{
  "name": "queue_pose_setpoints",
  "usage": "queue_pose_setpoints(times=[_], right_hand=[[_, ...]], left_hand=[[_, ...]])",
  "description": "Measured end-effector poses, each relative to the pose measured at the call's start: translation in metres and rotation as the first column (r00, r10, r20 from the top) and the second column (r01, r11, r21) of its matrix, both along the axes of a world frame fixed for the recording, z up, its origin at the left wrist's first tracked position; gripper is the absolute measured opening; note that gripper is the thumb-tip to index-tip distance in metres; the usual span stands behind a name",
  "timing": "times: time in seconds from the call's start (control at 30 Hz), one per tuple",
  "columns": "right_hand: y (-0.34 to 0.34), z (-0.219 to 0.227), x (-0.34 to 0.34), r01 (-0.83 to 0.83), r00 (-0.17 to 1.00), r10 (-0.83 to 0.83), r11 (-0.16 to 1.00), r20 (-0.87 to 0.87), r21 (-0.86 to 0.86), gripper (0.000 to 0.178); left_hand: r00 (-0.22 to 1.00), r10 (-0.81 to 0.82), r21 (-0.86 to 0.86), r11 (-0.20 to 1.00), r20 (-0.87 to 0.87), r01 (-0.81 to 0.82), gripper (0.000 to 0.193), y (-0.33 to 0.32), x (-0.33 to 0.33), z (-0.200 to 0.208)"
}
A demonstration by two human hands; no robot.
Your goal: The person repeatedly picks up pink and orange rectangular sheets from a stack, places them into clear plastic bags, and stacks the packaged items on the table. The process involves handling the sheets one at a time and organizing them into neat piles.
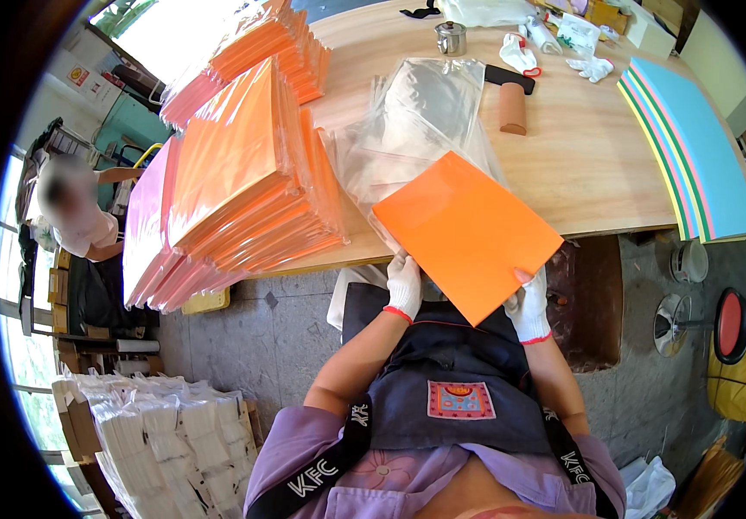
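Note:
A flat orange sheet or thin stack of paper (468,233) lies tilted over the table's near edge. My right hand (529,309), in a white glove with a red cuff, grips its near right corner, thumb on top. My gloved left hand (404,284) is closed by the paper's left edge, its fingertips at the edge of a clear plastic bag (364,173); the paper partly hides that spot. The far end of the paper overlaps the bag. More clear bags (433,95) lie flat behind it.
Tall piles of bagged orange and pink paper (235,164) stand at the left. Coloured sheets (701,147) are stacked at the right edge. A brown block (513,108), a metal pot (451,38) and scissors (524,60) sit farther back. Another person (79,203) is at far left.

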State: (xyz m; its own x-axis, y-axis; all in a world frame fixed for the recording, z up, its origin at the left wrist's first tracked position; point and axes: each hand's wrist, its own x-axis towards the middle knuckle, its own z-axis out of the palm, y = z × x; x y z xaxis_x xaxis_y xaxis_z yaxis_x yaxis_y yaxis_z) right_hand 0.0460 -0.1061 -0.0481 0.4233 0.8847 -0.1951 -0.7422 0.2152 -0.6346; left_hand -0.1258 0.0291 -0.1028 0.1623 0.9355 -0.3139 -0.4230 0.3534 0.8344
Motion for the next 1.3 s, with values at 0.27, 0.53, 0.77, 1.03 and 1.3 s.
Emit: queue_pose_setpoints(times=[0.27, 0.53, 0.77, 1.03, 1.3], right_hand=[[-0.027, -0.006, -0.025, 0.024, 0.992, -0.021, 1.000, 0.123, -0.016, 0.027], [-0.043, -0.016, -0.035, 0.059, 0.995, -0.045, 0.987, 0.094, -0.152, 0.027], [-0.021, -0.028, -0.055, 0.086, 0.992, -0.047, 0.927, 0.114, -0.365, 0.027], [0.037, -0.018, -0.049, 0.078, 0.978, -0.027, 0.969, 0.209, -0.235, 0.028], [0.063, -0.018, -0.063, 0.061, 0.993, -0.098, 0.916, -0.073, -0.396, 0.028]], left_hand=[[0.911, -0.337, 0.158, 0.912, -0.237, 0.379, 0.022, -0.036, -0.014, -0.007], [0.826, -0.456, -0.082, 0.886, -0.331, 0.456, 0.025, -0.047, -0.023, -0.012], [0.713, -0.636, -0.103, 0.763, -0.293, 0.638, 0.025, -0.051, -0.046, -0.005], [0.754, -0.609, -0.183, 0.793, -0.246, 0.581, 0.027, -0.036, -0.043, 0.023], [0.718, -0.604, -0.225, 0.796, -0.346, 0.562, 0.027, -0.035, -0.055, 0.027]])
